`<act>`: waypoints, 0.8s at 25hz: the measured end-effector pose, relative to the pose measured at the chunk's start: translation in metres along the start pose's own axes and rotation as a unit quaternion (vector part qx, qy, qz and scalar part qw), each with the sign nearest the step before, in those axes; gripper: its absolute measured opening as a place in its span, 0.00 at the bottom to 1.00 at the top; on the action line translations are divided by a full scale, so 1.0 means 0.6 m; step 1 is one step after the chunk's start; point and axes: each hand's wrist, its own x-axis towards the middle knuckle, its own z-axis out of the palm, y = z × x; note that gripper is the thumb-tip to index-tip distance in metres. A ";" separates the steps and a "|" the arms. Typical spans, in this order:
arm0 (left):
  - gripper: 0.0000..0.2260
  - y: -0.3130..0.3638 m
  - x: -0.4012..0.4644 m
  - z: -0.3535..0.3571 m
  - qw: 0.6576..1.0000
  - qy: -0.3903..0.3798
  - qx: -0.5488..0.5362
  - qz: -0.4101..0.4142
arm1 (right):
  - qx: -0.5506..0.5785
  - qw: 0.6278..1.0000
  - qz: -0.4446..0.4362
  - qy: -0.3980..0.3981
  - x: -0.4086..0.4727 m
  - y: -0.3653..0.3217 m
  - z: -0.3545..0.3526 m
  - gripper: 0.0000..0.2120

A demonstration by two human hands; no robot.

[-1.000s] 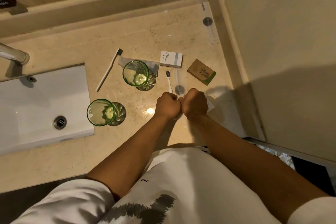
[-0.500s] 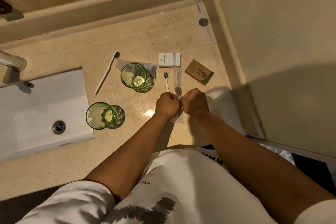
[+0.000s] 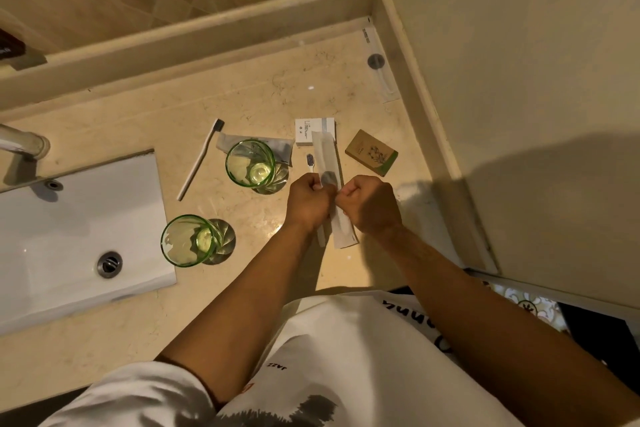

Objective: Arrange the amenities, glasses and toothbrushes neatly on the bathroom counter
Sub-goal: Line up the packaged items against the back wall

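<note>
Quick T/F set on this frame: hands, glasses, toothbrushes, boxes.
1. Both hands, left hand and right hand, grip the toothbrush wrapper. True.
2. Three green glasses stand on the counter. False: two, the far glass and the near glass.
3. The loose toothbrush lies on the counter, left of the far glass. True.
4. The brown box stands inside the sink. False: it lies on the counter, right of the white box.

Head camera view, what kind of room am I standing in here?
Most likely a hotel bathroom. A white sink with a tap is set into a marble counter, where two green glasses, toothbrushes and small boxed amenities lie.
</note>
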 end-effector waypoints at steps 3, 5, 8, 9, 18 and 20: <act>0.14 0.041 0.014 -0.006 0.999 -0.008 -0.030 0.024 | 0.006 0.994 -0.068 0.089 0.020 -0.006 -0.020 0.11; 0.12 0.083 0.029 -0.007 0.998 -0.015 -0.057 0.034 | 0.040 0.996 -0.020 0.078 0.052 -0.008 -0.034 0.11; 0.04 0.155 0.061 -0.001 0.995 -0.039 -0.078 0.057 | 0.112 0.982 0.149 -0.038 0.110 -0.010 -0.055 0.06; 0.04 0.179 0.073 0.002 0.994 -0.048 -0.080 0.058 | 0.119 0.983 0.134 -0.030 0.128 -0.009 -0.061 0.07; 0.08 0.300 0.222 0.031 0.999 -0.043 0.024 0.022 | 0.027 0.997 0.044 0.057 0.308 -0.002 -0.064 0.08; 0.06 0.303 0.256 0.034 0.998 -0.023 0.048 0.016 | 0.027 0.990 0.139 0.010 0.346 0.009 -0.053 0.09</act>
